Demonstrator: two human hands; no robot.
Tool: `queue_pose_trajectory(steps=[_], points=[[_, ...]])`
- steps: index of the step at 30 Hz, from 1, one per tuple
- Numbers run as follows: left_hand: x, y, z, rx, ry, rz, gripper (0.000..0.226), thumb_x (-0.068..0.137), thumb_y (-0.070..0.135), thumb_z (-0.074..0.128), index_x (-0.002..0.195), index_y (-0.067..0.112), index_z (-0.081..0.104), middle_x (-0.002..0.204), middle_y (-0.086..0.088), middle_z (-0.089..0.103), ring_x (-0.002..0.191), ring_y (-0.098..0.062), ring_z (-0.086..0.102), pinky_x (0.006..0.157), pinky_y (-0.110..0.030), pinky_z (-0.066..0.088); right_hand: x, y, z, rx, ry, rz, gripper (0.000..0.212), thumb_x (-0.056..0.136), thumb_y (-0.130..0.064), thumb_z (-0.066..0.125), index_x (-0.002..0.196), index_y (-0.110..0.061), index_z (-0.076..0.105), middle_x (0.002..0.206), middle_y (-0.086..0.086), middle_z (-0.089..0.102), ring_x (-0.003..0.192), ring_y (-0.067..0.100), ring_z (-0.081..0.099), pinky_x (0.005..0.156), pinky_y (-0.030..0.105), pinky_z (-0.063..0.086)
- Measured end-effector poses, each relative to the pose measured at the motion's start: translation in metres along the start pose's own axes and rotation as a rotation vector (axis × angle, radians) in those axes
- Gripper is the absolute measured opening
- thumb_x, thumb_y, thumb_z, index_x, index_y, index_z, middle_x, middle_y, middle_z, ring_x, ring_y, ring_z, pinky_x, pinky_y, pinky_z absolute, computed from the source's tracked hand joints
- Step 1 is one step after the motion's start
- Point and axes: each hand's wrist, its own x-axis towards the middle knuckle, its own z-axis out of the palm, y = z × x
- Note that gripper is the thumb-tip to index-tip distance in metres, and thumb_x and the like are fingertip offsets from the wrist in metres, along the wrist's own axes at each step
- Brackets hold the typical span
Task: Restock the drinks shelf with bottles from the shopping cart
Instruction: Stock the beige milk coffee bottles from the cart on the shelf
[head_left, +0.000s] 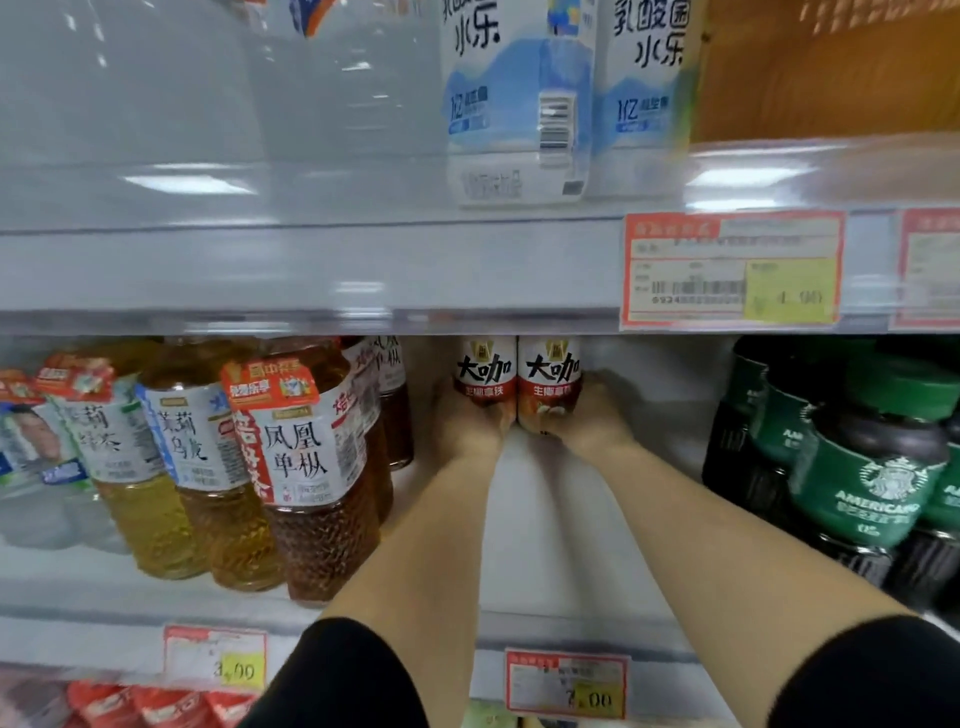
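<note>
Two coffee bottles being seated at the back of the middle drinks shelf (545, 525).

The shelf bay lies open between the tea bottles (306, 467) on the left and the green-labelled coffee bottles (872, 483) on the right, under the upper shelf edge with its price tag (732, 270). Both forearms reach deep into it. The left hand (467, 415) is wrapped around the left coffee bottle (485, 371), and the right hand (592, 410) around the right coffee bottle (550, 374); the two bottles stand upright, touching, labels forward. To finish well, press both flat onto the shelf, keep them square to the back, then release and draw the arms straight out, clear of the neighbouring rows.
</note>
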Motion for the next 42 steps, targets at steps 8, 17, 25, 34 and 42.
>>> queue_pose_trajectory(steps=[8, 17, 25, 34, 42], points=[[0.021, -0.008, 0.015, -0.034, 0.001, 0.023, 0.053, 0.071, 0.007, 0.072, 0.118, 0.003, 0.048, 0.120, -0.017, 0.059, 0.110, -0.033, 0.057, 0.092, -0.041, 0.048, 0.014, 0.005, 0.012, -0.078, 0.113, -0.041, 0.049, 0.069, -0.026, 0.073, 0.114, -0.014, 0.055, 0.108, 0.007, 0.067, 0.095, 0.028, 0.063, 0.084, 0.041, 0.053], [0.030, -0.008, 0.013, 0.000, -0.046, 0.050, 0.059, 0.074, 0.014, 0.074, 0.125, 0.004, 0.045, 0.127, -0.015, 0.057, 0.116, -0.032, 0.055, 0.091, -0.033, 0.044, 0.012, 0.003, 0.009, -0.081, 0.062, -0.015, 0.058, 0.066, -0.033, 0.077, 0.116, -0.015, 0.055, 0.108, 0.003, 0.067, 0.099, 0.025, 0.063, 0.086, 0.035, 0.051], [-0.054, 0.019, -0.033, -0.165, -0.199, 0.108, 0.042, 0.081, 0.010, 0.068, 0.119, 0.007, 0.052, 0.106, -0.011, 0.063, 0.101, -0.026, 0.061, 0.083, -0.028, 0.046, -0.076, -0.030, -0.027, -0.153, -0.003, -0.185, 0.020, 0.079, -0.017, 0.067, 0.098, -0.011, 0.066, 0.096, 0.008, 0.069, 0.093, 0.027, 0.064, 0.079, 0.032, 0.051], [-0.212, -0.062, -0.194, -0.336, -0.237, 0.258, 0.032, 0.089, 0.006, 0.060, 0.105, 0.033, 0.054, 0.097, 0.008, 0.062, 0.086, 0.001, 0.061, 0.074, -0.013, 0.047, -0.266, -0.047, 0.015, 0.082, -0.134, -0.527, 0.025, 0.083, -0.010, 0.064, 0.093, -0.033, 0.062, 0.081, -0.017, 0.064, 0.075, 0.002, 0.061, 0.072, 0.014, 0.049], [-0.283, -0.261, -0.295, -0.016, -0.079, -0.123, 0.030, 0.090, 0.011, 0.060, 0.110, 0.033, 0.055, 0.095, 0.011, 0.065, 0.084, -0.002, 0.061, 0.075, -0.012, 0.047, -0.362, 0.024, 0.193, -0.037, -0.613, -0.330, 0.017, 0.082, -0.005, 0.065, 0.098, -0.011, 0.069, 0.075, -0.017, 0.060, 0.068, -0.007, 0.057, 0.064, 0.005, 0.041]])
